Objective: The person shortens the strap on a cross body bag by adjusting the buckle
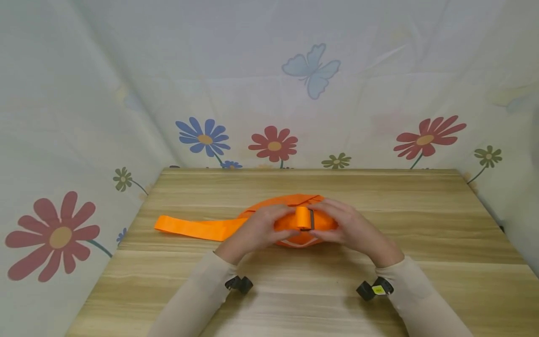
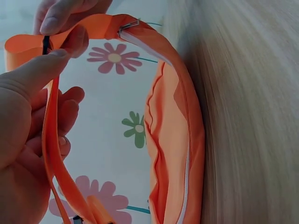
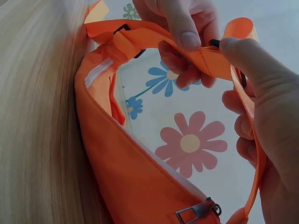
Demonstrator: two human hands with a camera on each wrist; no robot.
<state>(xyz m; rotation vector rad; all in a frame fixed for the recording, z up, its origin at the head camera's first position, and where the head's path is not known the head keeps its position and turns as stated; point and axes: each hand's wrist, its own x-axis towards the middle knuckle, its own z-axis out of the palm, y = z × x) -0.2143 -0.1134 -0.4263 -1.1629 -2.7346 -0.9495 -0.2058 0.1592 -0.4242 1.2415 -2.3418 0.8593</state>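
An orange belt bag (image 3: 140,172) with a zipper stands on the table, its strap (image 2: 51,121) raised in a loop above it. Around a black slider buckle (image 1: 312,219) the strap folds into a small upright loop (image 1: 302,217). My left hand (image 1: 258,228) pinches the strap beside the buckle between thumb and fingers. From the other side my right hand (image 1: 349,225) pinches the strap at the buckle, its thumb over the buckle's edge. Another black buckle (image 3: 122,29) sits lower on the strap, near the bag's end.
A loose strap end (image 1: 189,228) stretches left across the wood-grain table (image 1: 294,299). Behind the table hangs a pale cloth (image 1: 236,84) printed with flowers and a butterfly. A metal zipper pull (image 3: 198,211) hangs at the bag's opening.
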